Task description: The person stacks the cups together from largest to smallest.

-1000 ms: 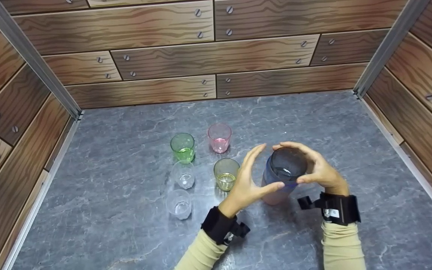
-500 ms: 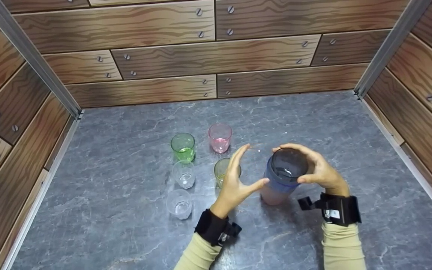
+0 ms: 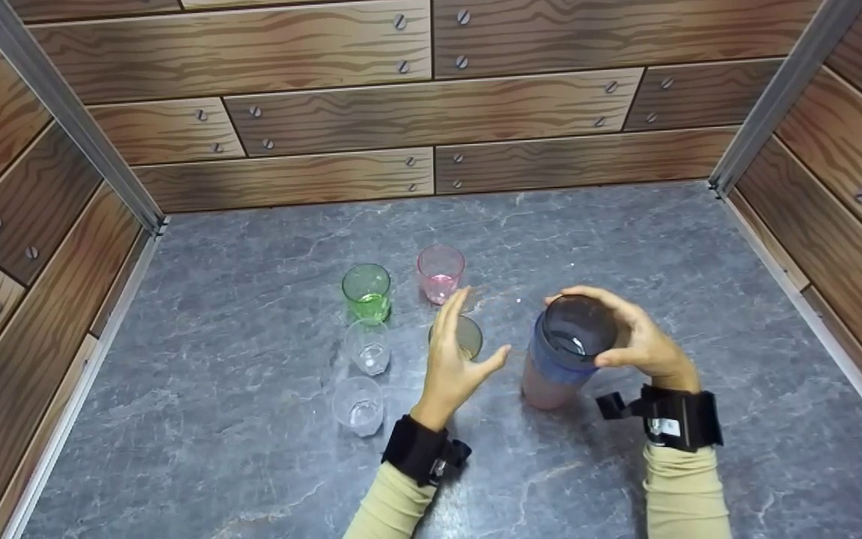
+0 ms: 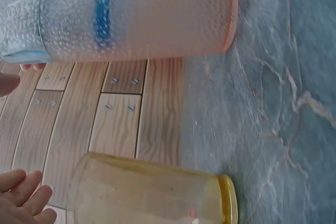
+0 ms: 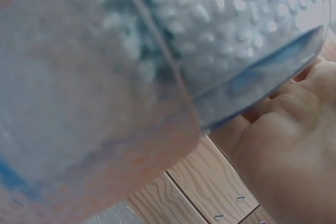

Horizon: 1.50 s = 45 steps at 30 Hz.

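A tall tumbler [image 3: 564,352] with a blue upper band and pinkish lower body stands on the grey stone-patterned table [image 3: 251,464]. My right hand [image 3: 637,340] grips its dark rim from the right; the tumbler [image 5: 131,77] fills the right wrist view. My left hand [image 3: 455,358] hovers open, fingers straight, just left of the tumbler and over a yellow-tinted glass [image 3: 468,337]. In the left wrist view the yellow glass [image 4: 152,192] lies close below and the tumbler [image 4: 136,14] above.
Left of the hands stand a green glass [image 3: 366,292], a pink glass [image 3: 440,272] and two clear glasses [image 3: 368,347] [image 3: 358,406]. Wood-patterned walls [image 3: 431,97] close in the table at the back and both sides.
My left hand has let go of the tumbler and moved left, now over the yellow glass. The right hand keeps its grip on the rim.
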Each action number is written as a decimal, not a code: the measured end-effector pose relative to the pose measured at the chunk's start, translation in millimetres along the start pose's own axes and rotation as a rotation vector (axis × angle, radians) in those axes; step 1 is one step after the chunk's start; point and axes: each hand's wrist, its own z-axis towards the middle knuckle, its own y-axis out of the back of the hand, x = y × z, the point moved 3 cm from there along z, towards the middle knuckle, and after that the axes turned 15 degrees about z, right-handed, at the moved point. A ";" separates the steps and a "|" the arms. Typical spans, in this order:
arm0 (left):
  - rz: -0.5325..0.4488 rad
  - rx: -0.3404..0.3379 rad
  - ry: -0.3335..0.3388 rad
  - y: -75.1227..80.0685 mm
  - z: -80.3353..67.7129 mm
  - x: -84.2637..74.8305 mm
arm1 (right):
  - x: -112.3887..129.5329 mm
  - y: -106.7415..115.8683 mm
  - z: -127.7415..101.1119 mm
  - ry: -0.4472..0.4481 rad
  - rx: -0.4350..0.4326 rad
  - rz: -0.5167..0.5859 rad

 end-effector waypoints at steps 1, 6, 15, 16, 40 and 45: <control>0.001 -0.007 0.003 0.2 0.3 1.3 | 0.0 0.0 0.1 -0.001 0.002 0.004; 0.019 -0.024 0.026 0.8 1.0 6.9 | 0.3 0.0 -0.2 -0.003 0.011 0.026; 0.121 -0.012 0.102 2.0 -2.0 14.5 | 0.6 -0.9 -1.2 -0.019 -0.014 0.033; 0.133 -0.006 0.113 2.6 -2.5 14.9 | 0.6 -1.0 -1.1 -0.020 -0.015 0.031; 0.287 0.236 0.416 10.6 -5.7 24.1 | 1.2 -1.9 -2.6 -0.040 -0.036 0.024; 0.299 0.266 0.473 10.4 -5.5 27.7 | 0.9 -1.6 -2.3 -0.038 -0.028 0.031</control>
